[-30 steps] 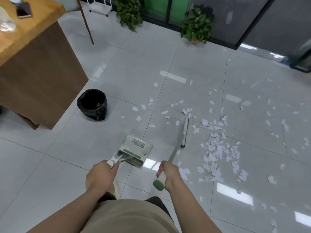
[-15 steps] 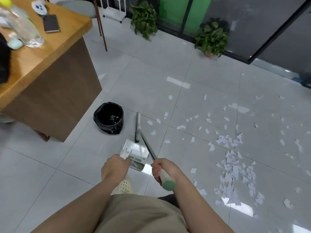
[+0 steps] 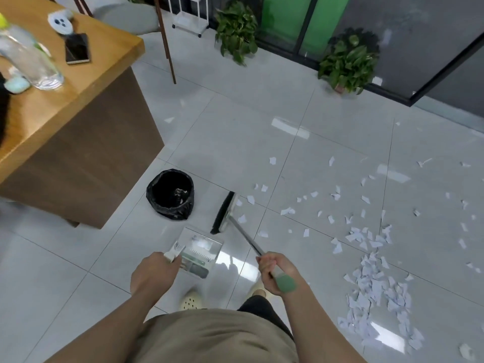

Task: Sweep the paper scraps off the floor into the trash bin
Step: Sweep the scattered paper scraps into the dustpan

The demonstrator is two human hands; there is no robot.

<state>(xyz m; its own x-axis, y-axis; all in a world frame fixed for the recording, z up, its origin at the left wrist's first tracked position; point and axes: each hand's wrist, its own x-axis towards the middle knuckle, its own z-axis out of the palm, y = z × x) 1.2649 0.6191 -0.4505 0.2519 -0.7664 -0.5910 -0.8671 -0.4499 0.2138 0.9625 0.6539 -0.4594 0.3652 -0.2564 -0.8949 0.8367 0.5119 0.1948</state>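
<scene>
white paper scraps (image 3: pixel 372 281); black trash bin (image 3: pixel 170 194)

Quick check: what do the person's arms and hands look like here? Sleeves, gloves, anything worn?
Both forearms are bare up to the frame edge: no sleeves in view. The left hand and right hand have no gloves, and no watch, ring or band shows. Below them, a khaki top, dark shorts and a cream perforated clog.
</scene>
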